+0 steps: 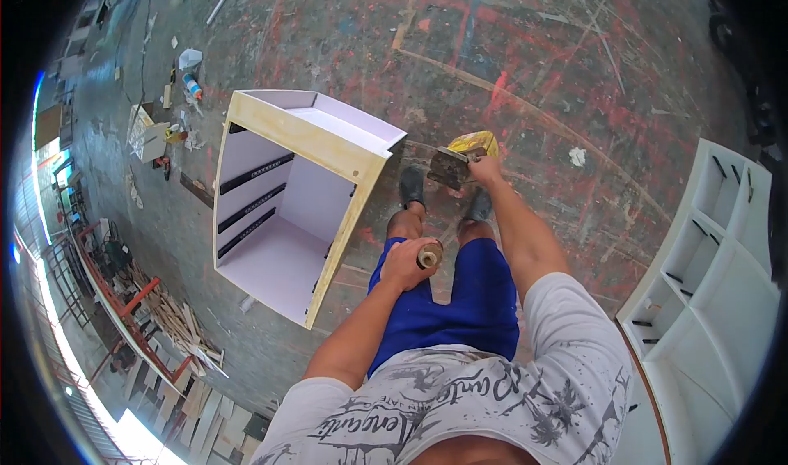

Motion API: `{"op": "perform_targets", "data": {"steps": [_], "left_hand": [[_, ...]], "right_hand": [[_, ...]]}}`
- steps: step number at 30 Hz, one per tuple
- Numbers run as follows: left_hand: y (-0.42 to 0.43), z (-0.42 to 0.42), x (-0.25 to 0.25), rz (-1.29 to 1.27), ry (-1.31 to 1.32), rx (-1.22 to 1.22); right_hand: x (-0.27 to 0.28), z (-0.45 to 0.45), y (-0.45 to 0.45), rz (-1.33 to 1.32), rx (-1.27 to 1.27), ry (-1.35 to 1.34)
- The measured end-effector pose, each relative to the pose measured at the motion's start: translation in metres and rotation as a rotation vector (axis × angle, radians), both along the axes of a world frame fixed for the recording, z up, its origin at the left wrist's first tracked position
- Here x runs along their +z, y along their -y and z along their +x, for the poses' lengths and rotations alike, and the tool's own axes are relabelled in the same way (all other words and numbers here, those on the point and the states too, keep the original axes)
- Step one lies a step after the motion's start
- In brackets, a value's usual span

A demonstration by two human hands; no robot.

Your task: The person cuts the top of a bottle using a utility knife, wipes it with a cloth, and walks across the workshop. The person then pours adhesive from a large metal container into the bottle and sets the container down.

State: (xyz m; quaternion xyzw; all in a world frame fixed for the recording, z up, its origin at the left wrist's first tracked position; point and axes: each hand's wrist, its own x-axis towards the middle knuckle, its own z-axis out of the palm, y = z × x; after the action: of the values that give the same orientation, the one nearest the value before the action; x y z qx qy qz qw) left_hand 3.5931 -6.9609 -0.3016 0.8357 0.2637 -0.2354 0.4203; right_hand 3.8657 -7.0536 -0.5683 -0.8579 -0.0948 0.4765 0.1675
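Observation:
My left hand (405, 265), in front of my left thigh, is closed around a brown bottle-like cylinder (429, 255) whose pale round end points up at me. My right hand (486, 172) reaches forward over my right foot. Its fingers grip the edge of a dark, stained flat-sided piece (448, 168); I cannot tell whether this joins the worn yellow container (476, 143) just beyond it. To the left stands an open cabinet carcass (305, 141) with yellowish front edges, a pale lilac inside and black drawer runners (256, 174) on its inner wall.
A white cabinet unit (714, 276) with several compartments stands at the right. On the paint-marked floor, a blue-and-orange bottle (193, 86) and scraps lie beyond the carcass at far left. Stacked wood strips (176, 309) and a red metal frame (139, 297) are at lower left.

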Motion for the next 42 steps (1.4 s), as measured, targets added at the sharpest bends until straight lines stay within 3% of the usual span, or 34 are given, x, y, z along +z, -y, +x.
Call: {"op": "perform_targets", "data": {"steps": [2,4,6,7,9,12,13,16,20,21,24,27,29,33,40,42], "left_hand": [[0.010,-0.002,0.005,0.005,-0.043,-0.002],[0.023,0.000,0.011,-0.035,-0.074,-0.030],[0.033,-0.003,0.018,-0.066,-0.130,-0.109],[0.041,-0.010,0.017,-0.035,-0.046,-0.124],[0.047,-0.004,0.041,-0.102,0.080,-0.118],[0.066,0.000,0.064,-0.308,0.210,-0.083],[0.063,0.005,0.071,-0.380,0.246,-0.064],[0.063,0.033,0.167,-0.444,0.139,0.064],[0.076,0.040,0.187,-0.604,0.081,0.200],[0.083,0.035,0.167,-0.653,0.180,0.217],[0.103,0.034,0.177,-0.738,0.249,0.381],[0.113,0.029,0.235,-0.982,0.357,0.574],[0.124,0.014,0.226,-1.087,0.416,0.641],[0.145,-0.021,0.214,-0.941,0.555,0.857],[0.168,-0.110,0.239,-0.774,0.771,1.048],[0.171,-0.148,0.240,-0.815,0.719,1.141]], "right_hand": [[0.060,-0.002,0.015,0.029,-0.222,-0.148],[0.035,-0.024,0.057,0.145,-0.329,0.001],[0.064,-0.033,0.092,0.238,-0.248,-0.020],[0.122,-0.035,0.102,0.332,-0.477,-0.290],[0.179,-0.053,0.126,0.579,-0.946,-0.601],[0.244,-0.070,0.162,0.724,-1.083,-0.731],[0.274,-0.066,0.166,0.765,-1.075,-0.733],[0.340,-0.063,0.183,0.876,-1.074,-0.767],[0.462,-0.053,0.179,0.912,-0.984,-0.832],[0.479,-0.054,0.177,0.894,-0.974,-0.824],[0.482,-0.056,0.191,0.996,-0.774,-0.933],[0.470,-0.060,0.201,1.049,-0.765,-1.054],[0.465,-0.063,0.204,1.066,-0.722,-1.114],[0.503,-0.083,0.180,0.987,-0.532,-1.057],[0.530,-0.147,0.148,0.803,-0.294,-1.029],[0.536,-0.174,0.134,0.739,-0.225,-1.042]]}}
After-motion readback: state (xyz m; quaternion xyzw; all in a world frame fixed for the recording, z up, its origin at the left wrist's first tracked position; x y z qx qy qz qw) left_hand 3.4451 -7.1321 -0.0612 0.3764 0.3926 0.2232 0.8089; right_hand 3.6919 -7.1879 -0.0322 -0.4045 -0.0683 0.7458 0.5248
